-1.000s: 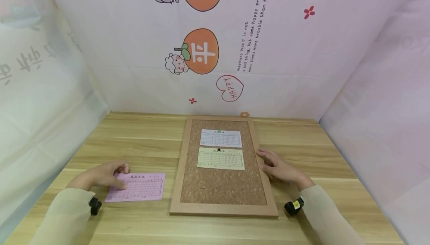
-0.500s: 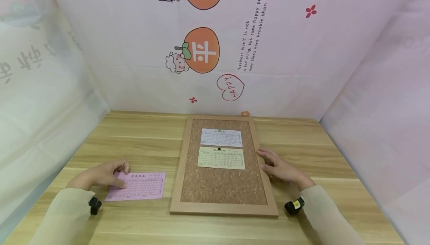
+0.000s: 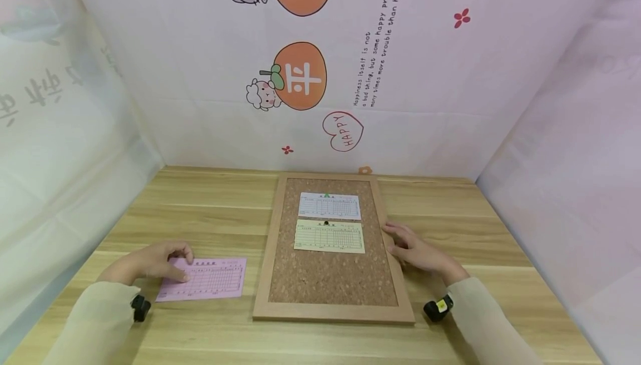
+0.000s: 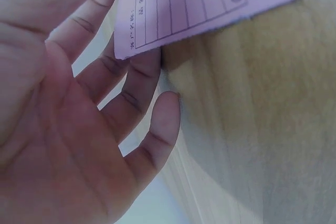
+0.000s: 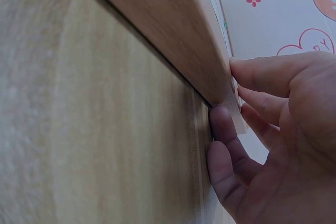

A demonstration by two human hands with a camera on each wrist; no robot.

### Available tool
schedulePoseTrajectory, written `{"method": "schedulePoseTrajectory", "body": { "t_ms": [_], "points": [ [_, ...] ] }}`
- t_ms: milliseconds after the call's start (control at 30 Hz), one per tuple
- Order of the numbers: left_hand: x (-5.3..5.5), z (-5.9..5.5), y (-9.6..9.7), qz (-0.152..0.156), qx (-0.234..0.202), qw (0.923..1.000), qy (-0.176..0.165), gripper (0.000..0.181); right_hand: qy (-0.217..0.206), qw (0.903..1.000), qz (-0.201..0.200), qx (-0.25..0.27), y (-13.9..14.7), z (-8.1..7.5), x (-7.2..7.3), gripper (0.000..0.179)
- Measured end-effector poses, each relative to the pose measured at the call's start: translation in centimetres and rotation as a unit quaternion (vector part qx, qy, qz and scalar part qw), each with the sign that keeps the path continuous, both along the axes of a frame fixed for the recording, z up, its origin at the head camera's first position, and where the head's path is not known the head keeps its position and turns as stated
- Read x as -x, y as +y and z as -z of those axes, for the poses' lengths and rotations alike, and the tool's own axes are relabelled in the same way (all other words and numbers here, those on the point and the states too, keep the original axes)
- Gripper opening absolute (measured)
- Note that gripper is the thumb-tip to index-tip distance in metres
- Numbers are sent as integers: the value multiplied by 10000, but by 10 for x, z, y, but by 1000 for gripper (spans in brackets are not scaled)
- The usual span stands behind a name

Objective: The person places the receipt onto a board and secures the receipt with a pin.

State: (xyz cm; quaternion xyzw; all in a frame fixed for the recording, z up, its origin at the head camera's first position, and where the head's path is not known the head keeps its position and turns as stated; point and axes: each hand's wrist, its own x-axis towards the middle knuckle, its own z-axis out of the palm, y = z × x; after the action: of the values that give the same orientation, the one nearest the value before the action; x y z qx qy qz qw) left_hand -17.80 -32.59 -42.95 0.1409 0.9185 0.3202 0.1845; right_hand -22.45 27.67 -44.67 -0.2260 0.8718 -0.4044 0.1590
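In the head view, my left hand [image 3: 155, 262] is at the left end of a pink receipt slip [image 3: 215, 281], its thumb lying on top. The left wrist view shows fingers passing behind the edge of the slip [image 4: 184, 9], so it is pinched there. My right hand [image 3: 418, 248] holds the right side of a wood-framed cork board [image 3: 330, 279]. In the right wrist view, the thumb rests on the frame's [image 5: 178, 30] upper edge and other fingers touch its side. A white slip [image 3: 329, 206] and a yellow slip [image 3: 329, 237] are on the cork.
A green pin [image 3: 327, 195] marks the white slip's top and a black pin [image 3: 326, 222] the yellow slip's. Everything lies on a wood-grain table [image 3: 210, 337]. A printed cloth [image 3: 200, 103] rises behind it, with more cloth at both sides.
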Motion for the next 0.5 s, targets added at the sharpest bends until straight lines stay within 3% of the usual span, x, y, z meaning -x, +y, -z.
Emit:
{"method": "schedulePoseTrajectory", "body": {
  "t_ms": [500],
  "points": [
    [-1,3,-3,-6,-28,9996,283,26,64,10000,25,-47,-1,-1,-1,58]
  ]
}}
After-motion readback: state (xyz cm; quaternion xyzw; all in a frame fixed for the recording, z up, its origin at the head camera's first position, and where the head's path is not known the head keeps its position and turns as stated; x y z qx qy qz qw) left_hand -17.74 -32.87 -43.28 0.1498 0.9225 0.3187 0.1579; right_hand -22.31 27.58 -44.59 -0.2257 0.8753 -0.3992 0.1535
